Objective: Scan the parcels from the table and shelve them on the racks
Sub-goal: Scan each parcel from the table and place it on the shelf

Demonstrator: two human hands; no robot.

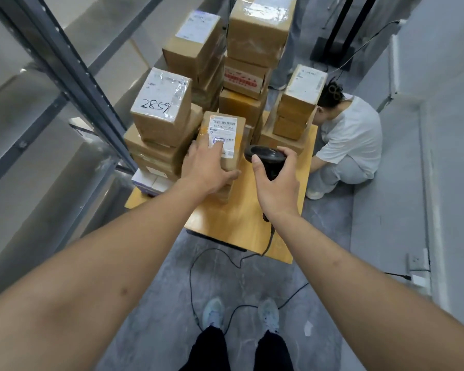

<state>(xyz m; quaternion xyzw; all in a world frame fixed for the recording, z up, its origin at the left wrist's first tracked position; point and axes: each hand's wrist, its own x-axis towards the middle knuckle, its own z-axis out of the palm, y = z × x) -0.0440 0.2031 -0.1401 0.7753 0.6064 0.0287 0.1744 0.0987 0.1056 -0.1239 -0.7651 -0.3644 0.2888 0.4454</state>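
Both of my hands are working over the wooden table (241,220): my left hand (208,167) is lying spread over the near face of a small upright parcel (225,135), fingers reaching onto its white label (223,133) and thumb hooking round its near right edge, while my right hand (275,180) is curling round the black scanner (264,156), whose head is sitting just right of that parcel. The scanner's cable (198,269) is trailing off the near edge of the table and looping across the grey floor by my shoes (268,314). Left of the parcel, a box marked 2859 (162,105) is sitting on top of a stack, and taller piles of cardboard boxes (257,33) are crowding the far end of the table. A grey metal rack (65,62) is running along the left side. On the right, a person in a white shirt (351,135) is crouching beside the table.
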